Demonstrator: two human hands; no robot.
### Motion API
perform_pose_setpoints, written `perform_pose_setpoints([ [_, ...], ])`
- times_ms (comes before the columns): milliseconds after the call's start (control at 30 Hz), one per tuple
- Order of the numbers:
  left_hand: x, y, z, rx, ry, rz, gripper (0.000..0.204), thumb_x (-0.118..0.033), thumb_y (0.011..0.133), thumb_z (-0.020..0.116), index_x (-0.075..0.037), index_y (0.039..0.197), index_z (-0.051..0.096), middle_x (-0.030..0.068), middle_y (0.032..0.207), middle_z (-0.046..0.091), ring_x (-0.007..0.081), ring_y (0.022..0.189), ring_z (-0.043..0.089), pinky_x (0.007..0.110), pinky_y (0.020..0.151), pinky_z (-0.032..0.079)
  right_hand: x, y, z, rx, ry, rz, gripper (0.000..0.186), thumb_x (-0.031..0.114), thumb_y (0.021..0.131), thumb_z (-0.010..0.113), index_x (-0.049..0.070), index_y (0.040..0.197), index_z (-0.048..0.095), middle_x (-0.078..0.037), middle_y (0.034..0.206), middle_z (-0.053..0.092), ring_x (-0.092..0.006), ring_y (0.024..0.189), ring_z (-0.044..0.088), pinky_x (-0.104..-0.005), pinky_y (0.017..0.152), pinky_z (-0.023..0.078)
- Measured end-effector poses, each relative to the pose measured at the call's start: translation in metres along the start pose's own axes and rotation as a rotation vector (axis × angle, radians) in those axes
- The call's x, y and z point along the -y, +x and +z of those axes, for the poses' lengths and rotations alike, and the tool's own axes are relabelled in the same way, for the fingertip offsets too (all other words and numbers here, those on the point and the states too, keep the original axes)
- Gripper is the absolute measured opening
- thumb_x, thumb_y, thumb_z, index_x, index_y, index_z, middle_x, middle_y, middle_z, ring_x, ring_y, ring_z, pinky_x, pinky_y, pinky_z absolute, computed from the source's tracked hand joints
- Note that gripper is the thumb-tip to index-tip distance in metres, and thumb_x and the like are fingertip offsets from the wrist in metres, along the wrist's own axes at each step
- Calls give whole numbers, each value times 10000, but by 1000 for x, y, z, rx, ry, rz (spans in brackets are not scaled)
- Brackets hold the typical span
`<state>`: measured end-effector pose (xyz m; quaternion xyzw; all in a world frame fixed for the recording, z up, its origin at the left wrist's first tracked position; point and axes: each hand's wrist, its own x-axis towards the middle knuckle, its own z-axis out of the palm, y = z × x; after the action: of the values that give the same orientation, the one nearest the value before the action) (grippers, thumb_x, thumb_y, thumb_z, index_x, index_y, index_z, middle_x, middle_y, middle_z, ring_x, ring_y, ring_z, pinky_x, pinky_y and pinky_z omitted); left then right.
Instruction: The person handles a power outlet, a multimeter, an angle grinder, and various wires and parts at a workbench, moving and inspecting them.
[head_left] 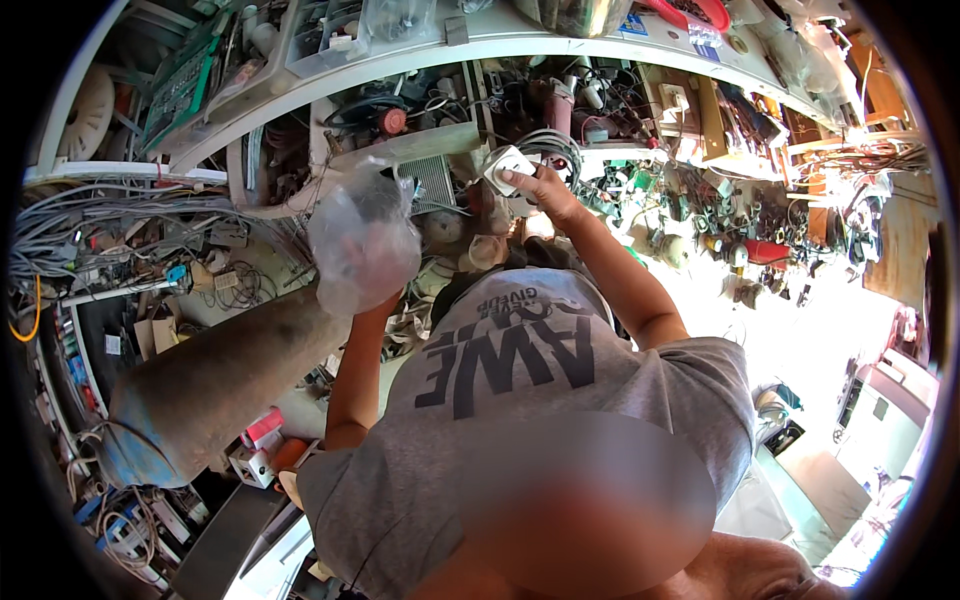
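One clear plastic bag (352,222) veils the left hand (378,258)

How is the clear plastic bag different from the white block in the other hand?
The clear plastic bag is see-through, but the white block is not. The bag looks puffy and crumpled, while the block is boxy. The bag also looks bigger than the block. Both are held up: the bag with the left hand, the block in the right hand.

The bag (365,245) is left of the box (508,168).
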<state>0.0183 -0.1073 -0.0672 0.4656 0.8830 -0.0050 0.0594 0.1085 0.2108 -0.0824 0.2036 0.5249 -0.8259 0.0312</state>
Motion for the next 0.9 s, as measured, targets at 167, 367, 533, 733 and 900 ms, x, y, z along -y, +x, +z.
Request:
perform_pose_setpoints([
  [167,28,-16,32,414,-590,-56,249,-269,893,559,-56,957,670,97,816,632,242,848,604,394,848,454,6,-2,-4,3,44,38,414,321,822,725,11,1081,635,-36,949,666,-107,813,598,-246,750,457],
  [367,36,21,-41,-224,-876,-485,321,-309,965,498,-62,1135,614,44,700,585,136,622,558,303,597,457,21,-8,4,46,29,132,400,346,830,699,31,1065,627,-21,937,652,-103,814,602,-246,741,471],
  [533,25,28,-93,-184,-1034,-483,368,-334,999,446,-76,1238,555,-12,681,500,75,612,474,245,582,415,32,-6,23,149,158,212,504,424,799,713,53,1115,586,-11,926,617,-85,762,555,-217,623,433],
  [733,0,31,-120,-142,-1067,-422,379,-334,1012,419,-79,1262,546,-17,706,496,61,612,455,220,573,399,28,15,71,418,11,259,599,445,743,754,24,1134,584,-63,976,624,-130,880,569,-261,762,448],
  [900,-29,38,-128,-161,-1253,-287,403,-326,1017,410,-120,1355,488,-13,658,480,64,571,439,224,547,392,4,45,102,366,-640,114,754,515,689,771,-49,1155,588,-145,1068,649,-228,995,604,-313,874,451],
])
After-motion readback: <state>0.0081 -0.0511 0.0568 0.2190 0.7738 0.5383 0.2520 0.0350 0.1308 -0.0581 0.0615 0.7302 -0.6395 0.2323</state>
